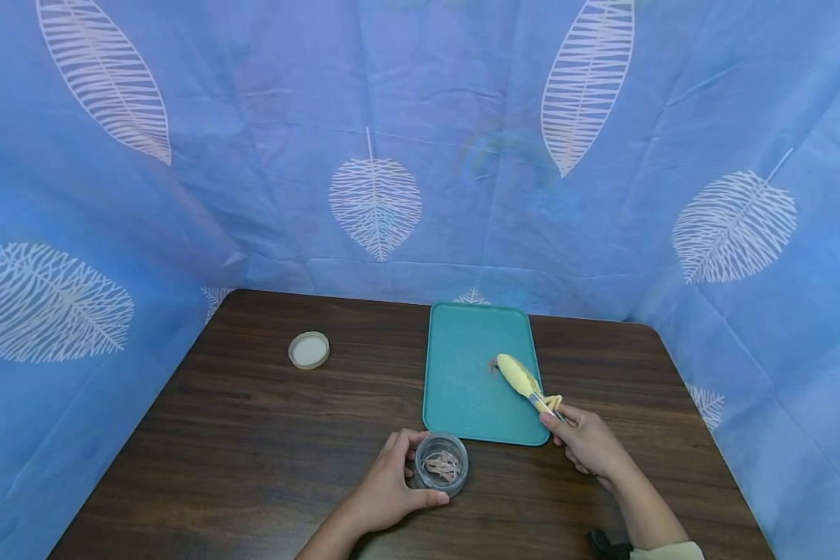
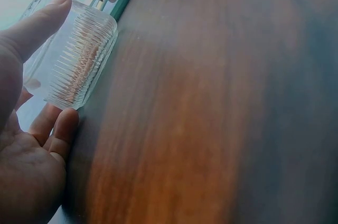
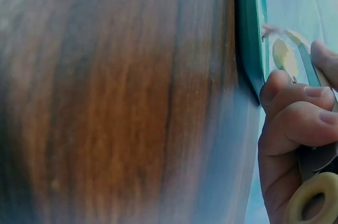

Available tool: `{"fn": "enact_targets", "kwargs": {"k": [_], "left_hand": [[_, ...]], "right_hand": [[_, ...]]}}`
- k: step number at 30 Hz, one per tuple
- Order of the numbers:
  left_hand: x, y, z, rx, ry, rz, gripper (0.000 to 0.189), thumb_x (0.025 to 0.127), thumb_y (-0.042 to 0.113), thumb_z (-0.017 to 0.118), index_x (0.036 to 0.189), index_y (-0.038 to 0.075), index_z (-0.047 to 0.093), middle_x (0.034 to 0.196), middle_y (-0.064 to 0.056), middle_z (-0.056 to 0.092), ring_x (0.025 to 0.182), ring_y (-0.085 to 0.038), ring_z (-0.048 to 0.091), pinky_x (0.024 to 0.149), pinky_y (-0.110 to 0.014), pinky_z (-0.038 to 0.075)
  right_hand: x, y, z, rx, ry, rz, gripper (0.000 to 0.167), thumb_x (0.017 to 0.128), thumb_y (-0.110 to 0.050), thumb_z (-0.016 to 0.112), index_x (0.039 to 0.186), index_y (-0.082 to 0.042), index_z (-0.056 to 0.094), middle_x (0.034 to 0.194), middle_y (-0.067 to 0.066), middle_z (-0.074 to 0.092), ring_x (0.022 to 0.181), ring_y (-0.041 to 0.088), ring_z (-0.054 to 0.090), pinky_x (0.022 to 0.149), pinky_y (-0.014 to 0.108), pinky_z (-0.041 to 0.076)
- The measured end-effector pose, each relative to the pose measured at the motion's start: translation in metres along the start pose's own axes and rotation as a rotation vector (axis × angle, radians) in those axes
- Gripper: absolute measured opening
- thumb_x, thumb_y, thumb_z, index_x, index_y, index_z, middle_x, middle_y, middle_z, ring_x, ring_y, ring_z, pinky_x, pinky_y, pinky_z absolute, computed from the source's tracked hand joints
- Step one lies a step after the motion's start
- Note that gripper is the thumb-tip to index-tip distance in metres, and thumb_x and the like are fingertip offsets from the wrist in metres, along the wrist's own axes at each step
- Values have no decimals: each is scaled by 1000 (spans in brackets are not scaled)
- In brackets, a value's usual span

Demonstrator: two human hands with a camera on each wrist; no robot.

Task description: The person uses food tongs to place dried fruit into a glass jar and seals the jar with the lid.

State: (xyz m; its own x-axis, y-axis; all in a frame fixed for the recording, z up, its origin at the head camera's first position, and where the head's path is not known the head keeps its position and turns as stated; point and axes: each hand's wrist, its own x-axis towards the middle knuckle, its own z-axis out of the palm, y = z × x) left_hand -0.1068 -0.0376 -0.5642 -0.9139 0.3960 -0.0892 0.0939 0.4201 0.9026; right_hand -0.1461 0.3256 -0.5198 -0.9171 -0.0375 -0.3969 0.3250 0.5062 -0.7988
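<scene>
My left hand (image 1: 393, 476) holds a clear ribbed jar (image 1: 440, 489), thumb on the near side and fingers on the far side. Inside lie pale brownish-pink strands (image 1: 442, 466); they show through the ribbed wall in the left wrist view. A pair of tongs (image 1: 519, 375) with pale yellow heads and metal arms is gripped in my right hand (image 1: 588, 442). The tongs slant over the right part of a teal tray (image 1: 462, 334). At their tip is a small clump of similar pinkish strands (image 1: 493, 365), low over the tray.
A round lid (image 1: 309, 350) with a white inside lies at the back left of the dark wooden table (image 1: 252, 467). Blue cloth (image 1: 462, 218) with white leaf prints hangs behind and on both sides. A black object (image 1: 607, 544) sits by the right sleeve.
</scene>
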Motion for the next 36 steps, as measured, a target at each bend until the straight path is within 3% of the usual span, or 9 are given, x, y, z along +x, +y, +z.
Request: {"fn": "enact_targets", "kwargs": {"k": [6,9,11,16,18,24,27,31,36], "left_hand": [[-2,2,-1,-2,0,9,83,82,42,97,149,25,50,132,-4,54,106,-11,52,88,-25,48],[-2,2,-1,-3,1,9,84,82,42,97,150,25,50,133,-4,54,106,-11,52,88,-25,49],[-2,1,-1,-1,2,8,84,82,42,97,150,25,50,133,-4,54,105,-10,53,88,-25,49],[-1,0,-1,-4,0,6,84,82,42,97,150,25,50,133,-5,54,106,-11,53,88,-25,48],[-1,0,-1,-9,-2,6,84,82,42,97,150,25,50,133,-5,54,106,-12,52,88,-25,48],[0,-1,-1,-11,-7,5,84,83,44,96,150,26,49,133,-4,53,106,-12,52,88,-25,48],[0,-2,0,-5,-6,0,84,82,45,96,150,26,49,133,-3,53,106,-12,52,89,-25,48],[1,-2,0,2,-3,-7,85,82,47,96,150,26,49,133,-1,53,108,-11,53,90,-25,49],[1,-2,-1,0,-2,-1,85,82,46,96,150,25,49,134,-2,53,108,-11,53,91,-25,49]], "right_hand": [[1,-1,-1,-41,20,7,72,112,-44,60,161,6,42,84,6,63,49,8,37,46,23,36],[1,-2,-1,-167,55,-25,74,111,-46,61,159,8,45,86,10,67,53,13,43,49,28,40],[0,-4,-1,-306,98,-78,74,110,-48,62,156,9,50,98,18,75,67,21,61,58,35,51],[-4,-13,0,-527,159,-134,73,108,-47,65,151,11,55,91,16,71,80,28,63,68,40,50],[-5,-16,2,-555,159,-124,71,107,-44,67,151,10,55,80,8,62,70,23,51,64,36,41],[-8,-19,7,-671,213,-136,63,105,-43,70,142,8,64,87,8,72,73,19,57,65,35,45],[-8,-19,7,-705,223,-137,61,106,-42,70,141,8,66,96,17,77,82,29,69,70,45,54],[-8,-19,6,-723,227,-147,65,107,-43,68,145,9,62,123,29,76,106,45,74,86,60,59],[-9,-17,4,-690,207,-125,69,107,-45,67,148,9,59,130,32,73,109,46,73,87,60,58]]}}
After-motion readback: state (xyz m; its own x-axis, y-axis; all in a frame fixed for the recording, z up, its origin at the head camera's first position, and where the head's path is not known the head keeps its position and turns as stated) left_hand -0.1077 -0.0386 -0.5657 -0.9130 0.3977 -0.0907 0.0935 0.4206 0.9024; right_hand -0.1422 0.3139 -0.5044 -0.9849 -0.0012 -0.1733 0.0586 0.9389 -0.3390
